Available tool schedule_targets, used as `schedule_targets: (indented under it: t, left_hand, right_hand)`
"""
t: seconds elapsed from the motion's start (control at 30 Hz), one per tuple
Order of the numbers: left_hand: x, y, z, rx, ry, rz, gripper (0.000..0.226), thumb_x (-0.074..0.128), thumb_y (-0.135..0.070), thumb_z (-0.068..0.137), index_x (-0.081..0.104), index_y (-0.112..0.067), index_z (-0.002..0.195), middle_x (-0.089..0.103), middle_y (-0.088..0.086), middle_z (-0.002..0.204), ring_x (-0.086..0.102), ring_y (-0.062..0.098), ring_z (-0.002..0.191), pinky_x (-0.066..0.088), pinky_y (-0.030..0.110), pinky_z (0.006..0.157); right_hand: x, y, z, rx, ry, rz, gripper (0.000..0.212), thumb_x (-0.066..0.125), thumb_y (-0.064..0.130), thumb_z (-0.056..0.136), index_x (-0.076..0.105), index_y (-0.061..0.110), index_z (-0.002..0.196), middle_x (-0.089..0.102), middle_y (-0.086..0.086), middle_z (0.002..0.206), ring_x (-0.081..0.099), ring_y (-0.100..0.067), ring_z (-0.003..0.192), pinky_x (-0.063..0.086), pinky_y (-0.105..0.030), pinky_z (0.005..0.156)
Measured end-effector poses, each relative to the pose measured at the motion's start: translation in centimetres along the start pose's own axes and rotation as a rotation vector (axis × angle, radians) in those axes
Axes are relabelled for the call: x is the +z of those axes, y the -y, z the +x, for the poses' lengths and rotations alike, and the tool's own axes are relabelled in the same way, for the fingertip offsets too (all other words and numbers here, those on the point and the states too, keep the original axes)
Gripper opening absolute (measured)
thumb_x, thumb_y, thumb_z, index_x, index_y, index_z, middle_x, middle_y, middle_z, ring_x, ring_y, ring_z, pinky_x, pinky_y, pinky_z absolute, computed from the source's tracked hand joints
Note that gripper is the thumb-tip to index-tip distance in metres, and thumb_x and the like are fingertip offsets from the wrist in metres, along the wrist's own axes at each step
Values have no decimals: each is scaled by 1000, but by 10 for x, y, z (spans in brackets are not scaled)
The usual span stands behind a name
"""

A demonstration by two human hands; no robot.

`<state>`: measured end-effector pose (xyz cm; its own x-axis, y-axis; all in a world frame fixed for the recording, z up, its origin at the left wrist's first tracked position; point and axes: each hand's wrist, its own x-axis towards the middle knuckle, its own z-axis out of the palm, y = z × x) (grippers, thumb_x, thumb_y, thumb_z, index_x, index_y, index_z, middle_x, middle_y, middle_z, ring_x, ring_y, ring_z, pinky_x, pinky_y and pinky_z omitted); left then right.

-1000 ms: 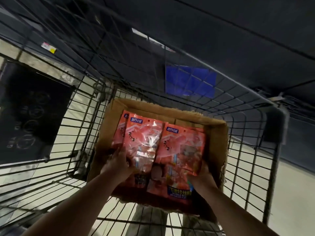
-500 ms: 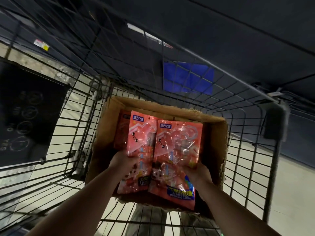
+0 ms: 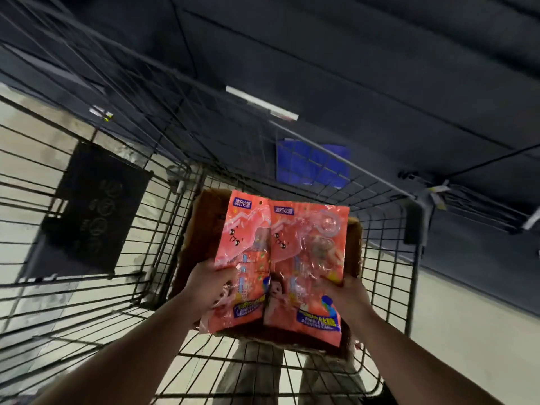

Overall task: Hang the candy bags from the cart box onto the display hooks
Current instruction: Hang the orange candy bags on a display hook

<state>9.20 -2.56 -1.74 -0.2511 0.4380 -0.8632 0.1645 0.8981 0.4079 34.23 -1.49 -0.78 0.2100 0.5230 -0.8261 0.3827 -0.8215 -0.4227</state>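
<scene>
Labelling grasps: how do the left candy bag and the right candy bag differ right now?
The left candy bag is gripped by the left hand; the right candy bag by the right hand. The left bag's top sits higher; the right bag's bottom hangs lower. The right bag shows a wider face. Both: same pink print, held above the cart box.

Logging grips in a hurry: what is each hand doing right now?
Left hand: grips the left candy bag at its lower left side.
Right hand: grips the right candy bag at its lower right side.
</scene>
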Motion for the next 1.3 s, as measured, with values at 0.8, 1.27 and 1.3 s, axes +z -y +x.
schedule_targets:
  t: [0.8, 1.27, 1.3]
  left_hand:
    - [49, -132, -159, 453, 213, -30, 9, 70, -16, 86, 66, -8, 83, 67, 6, 71, 59, 18, 65, 41, 23, 53]
    - [206, -114, -282, 589, 407, 56, 16, 71, -21, 85, 68, -11, 96, 73, 7, 79, 67, 26, 72, 51, 34, 66]
    - [222, -110, -294, 598, 410, 52, 14, 72, -20, 84, 67, -11, 94, 70, 7, 76, 63, 24, 69, 45, 29, 59]
  right_hand:
    - [-164, 1, -149, -206, -303, 638, 15, 65, 25, 89, 62, 12, 95, 73, -12, 92, 70, -33, 86, 55, -51, 85]
    - [-282, -155, -228, -246, -542, 904, 19, 61, 26, 91, 64, 7, 89, 74, -14, 83, 70, -33, 78, 57, -47, 78]
    - [-293, -171, -235, -250, -564, 917, 18, 61, 26, 91, 64, 9, 86, 74, -13, 81, 70, -33, 77, 57, -46, 76]
